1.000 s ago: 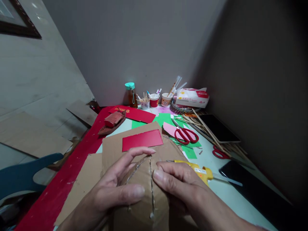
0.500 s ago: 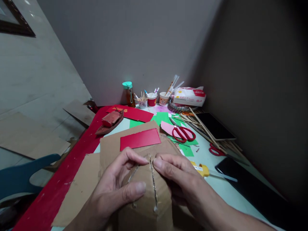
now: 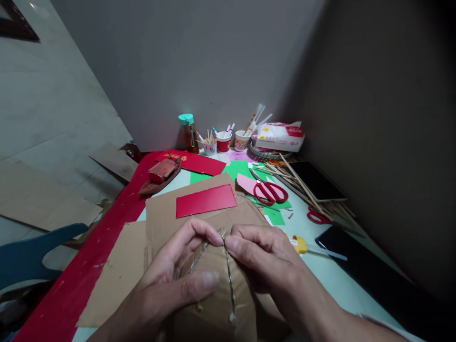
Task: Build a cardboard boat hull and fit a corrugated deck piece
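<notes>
Close in front of me is a curved brown cardboard piece (image 3: 213,313) with glued seams running along it. My left hand (image 3: 181,270) is closed round its left side, the index fingertip pressing at the upper end of the middle seam (image 3: 230,278) and the thumb lying over the surface. From the right, my right hand (image 3: 270,261) grips the same piece, its thumb tip at that seam, almost meeting the left index finger. The right hand's lower fingers are hidden behind the cardboard. Just beyond both hands, a red card strip (image 3: 206,201) rests on a flat cardboard sheet (image 3: 160,211).
Red-handled scissors (image 3: 270,192) lie on pink and green paper. To the right are a yellow glue gun (image 3: 300,244), a black phone-like slab (image 3: 342,242), wooden sticks (image 3: 299,183) and a tablet (image 3: 317,180). A small red boat model (image 3: 162,173), bottle (image 3: 188,135) and cups (image 3: 223,142) stand farther back.
The fingertips of both hands have drawn closer together at the seam, narrowing its upper gap. The view has tipped slightly, so the table things sit a little higher.
</notes>
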Motion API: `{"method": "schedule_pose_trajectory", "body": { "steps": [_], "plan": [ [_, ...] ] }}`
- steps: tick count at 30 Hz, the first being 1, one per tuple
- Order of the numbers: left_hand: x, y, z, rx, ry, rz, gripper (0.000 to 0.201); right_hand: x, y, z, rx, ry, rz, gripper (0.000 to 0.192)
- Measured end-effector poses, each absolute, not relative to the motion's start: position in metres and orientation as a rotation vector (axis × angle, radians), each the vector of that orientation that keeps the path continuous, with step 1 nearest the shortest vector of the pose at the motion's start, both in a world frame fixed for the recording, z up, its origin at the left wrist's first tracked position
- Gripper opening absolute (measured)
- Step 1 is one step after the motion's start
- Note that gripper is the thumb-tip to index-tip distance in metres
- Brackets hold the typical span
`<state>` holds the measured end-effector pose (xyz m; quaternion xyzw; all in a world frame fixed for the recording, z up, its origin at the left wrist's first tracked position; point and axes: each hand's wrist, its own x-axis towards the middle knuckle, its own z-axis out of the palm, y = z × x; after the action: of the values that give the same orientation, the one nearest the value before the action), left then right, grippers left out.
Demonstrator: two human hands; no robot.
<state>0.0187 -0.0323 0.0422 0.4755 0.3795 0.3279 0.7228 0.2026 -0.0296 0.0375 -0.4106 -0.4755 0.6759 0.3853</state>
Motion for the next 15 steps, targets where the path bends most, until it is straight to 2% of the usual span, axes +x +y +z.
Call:
{"method": "schedule_pose_trajectory", "body": {
  "steps": [15],
  "plan": [
    [0.0226, -0.034, 0.045, 1.051, 0.924, 0.738, 0.029, 0.2006, -0.029, 0.0389, -1.109, -1.311, 1.596, 0.045]
  ]
}}
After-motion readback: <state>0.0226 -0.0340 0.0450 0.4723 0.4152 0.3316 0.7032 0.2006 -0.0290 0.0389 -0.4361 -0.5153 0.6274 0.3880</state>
